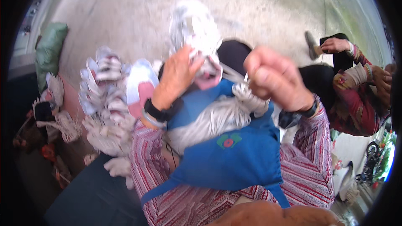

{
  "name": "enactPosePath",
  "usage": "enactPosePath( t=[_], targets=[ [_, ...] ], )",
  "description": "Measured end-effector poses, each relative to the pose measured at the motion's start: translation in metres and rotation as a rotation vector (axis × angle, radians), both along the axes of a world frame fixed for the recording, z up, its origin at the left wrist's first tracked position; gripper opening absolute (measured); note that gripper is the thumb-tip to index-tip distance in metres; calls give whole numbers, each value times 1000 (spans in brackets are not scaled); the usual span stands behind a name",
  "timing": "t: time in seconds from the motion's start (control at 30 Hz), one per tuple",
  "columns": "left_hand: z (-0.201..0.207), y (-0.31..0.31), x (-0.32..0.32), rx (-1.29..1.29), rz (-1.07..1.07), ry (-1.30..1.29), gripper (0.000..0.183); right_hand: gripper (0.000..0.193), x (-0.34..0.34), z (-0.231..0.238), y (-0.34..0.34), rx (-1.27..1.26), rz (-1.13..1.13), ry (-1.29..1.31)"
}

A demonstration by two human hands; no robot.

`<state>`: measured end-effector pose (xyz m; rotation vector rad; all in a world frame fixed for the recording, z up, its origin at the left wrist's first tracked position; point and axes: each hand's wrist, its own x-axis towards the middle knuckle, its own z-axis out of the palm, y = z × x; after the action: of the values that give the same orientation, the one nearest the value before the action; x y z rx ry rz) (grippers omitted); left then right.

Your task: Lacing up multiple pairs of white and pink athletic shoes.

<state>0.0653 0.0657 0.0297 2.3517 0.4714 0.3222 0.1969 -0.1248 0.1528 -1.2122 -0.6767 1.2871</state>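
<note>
Left hand: on bundle, grip unclear
Right hand: fingers together, apparently pinching cord
Cord: likely tightening step; next calls for tension

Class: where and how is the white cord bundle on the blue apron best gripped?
Grip the cord bundle probably by its bunched end, from above right, near the right hand: strands gather there, but spread loosely across the apron.

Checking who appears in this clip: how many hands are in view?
4: the wearer's left hand and right hand near centre, a co-worker's upper hand and lower hand at far right. More may be hidden.
</note>
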Motion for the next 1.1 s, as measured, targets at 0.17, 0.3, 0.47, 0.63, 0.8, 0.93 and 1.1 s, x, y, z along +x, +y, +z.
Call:
enactPosePath(
  t=[0.17,0.3,0.47,0.63,0.8,0.93,1.1],
  targets=[
    [-19,2,0,49,-86,-24,19,20,2,-22,11,110,141,-3],
    [-9,0,4,-34,-49,55,23,26,-3,-22,11,246,151,-70],
    [-21,5,1,200,-113,38,21,27,-9,-22,12,244,127,-53],
    [-22,16,9,217,-243,-22,16,25,1,-19,5,189,129,76],
    [19,34,16,-803,-58,207,28,16,7,26,-34,420,2,336],
    [39,31,54,-617,4,217,26,22,-1,31,-46,358,-50,169],
    [24,31,48,-662,33,265,29,15,-13,13,-18,323,450,-219]
  ],
)
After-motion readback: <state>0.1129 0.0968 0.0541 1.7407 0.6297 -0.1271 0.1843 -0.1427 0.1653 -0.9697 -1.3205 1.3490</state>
